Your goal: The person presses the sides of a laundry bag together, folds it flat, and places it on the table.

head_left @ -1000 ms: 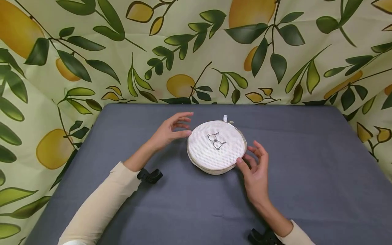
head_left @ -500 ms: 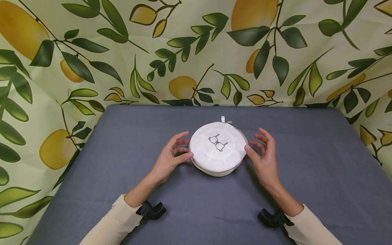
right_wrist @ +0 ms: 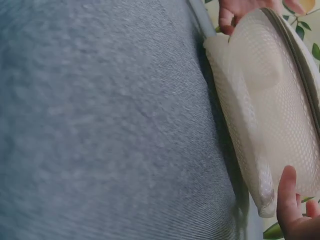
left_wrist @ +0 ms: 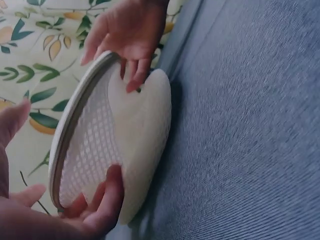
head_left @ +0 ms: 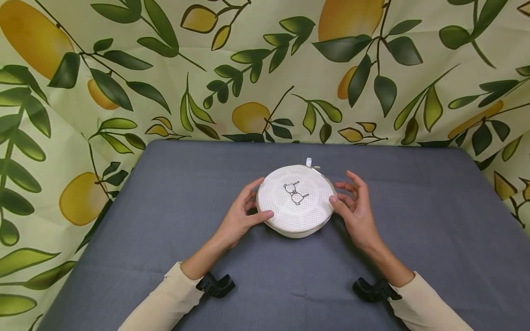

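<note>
White mesh pouch (head_left: 296, 202), right hand (head_left: 359, 218) gripping, left hand (head_left: 237, 221) gripping, thumb (head_left: 262, 216) now further inward

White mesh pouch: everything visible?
The white mesh pouch is round, shallow and soft-looking, top facing up, with a dark glasses design on it. A greyish zipper runs along the rim; a white tab sticks out at the far edge. The left hand and right hand hold opposite sides, thumbs at the top edge. It's on or just above the grey-blue table.

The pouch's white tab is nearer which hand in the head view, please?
The right hand; the left hand, across the pouch, is farther from the white tab.
</note>
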The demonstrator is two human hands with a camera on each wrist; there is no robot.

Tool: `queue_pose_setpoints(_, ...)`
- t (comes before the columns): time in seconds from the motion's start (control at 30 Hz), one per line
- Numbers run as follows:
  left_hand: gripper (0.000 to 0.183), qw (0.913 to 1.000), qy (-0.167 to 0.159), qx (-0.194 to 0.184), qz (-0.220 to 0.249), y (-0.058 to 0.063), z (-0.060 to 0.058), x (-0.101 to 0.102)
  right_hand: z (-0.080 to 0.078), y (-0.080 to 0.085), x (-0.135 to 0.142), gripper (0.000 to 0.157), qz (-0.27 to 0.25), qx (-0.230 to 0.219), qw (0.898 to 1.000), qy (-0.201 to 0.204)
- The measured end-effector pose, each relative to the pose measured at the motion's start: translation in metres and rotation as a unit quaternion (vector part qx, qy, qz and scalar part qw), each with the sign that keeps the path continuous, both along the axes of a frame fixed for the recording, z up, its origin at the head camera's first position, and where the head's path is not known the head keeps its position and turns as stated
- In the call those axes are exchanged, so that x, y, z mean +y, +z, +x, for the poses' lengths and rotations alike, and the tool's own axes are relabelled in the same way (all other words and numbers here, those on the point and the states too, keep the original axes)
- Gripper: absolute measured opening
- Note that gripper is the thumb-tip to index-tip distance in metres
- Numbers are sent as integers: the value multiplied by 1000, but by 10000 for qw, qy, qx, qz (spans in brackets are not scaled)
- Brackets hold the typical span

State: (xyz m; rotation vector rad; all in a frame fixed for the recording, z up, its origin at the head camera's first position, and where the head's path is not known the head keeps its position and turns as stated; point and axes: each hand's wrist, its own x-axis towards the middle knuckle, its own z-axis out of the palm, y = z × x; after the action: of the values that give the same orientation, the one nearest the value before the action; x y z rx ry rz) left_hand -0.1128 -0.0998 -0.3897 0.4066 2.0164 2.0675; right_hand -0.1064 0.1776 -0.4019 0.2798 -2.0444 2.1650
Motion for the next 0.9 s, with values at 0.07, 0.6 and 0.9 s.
queue_pose_setpoints(0.07, 83, 9997, -241, -18, 13, -2, -3, 1, -1, 0, 0, 67, 47, -63, 9999, 92)
queue_pose_setpoints(0.6, 88, 9969, -776, 82, -53, -10, -25, 12, -13, -3, -12, 54, 973, -244, 9921, 751)
queue_pose_setpoints(0.9, 87, 9965, -734, -201, 337, -16, -33, 25, -15, -9, -24, 56, 570, -508, 9954, 579)
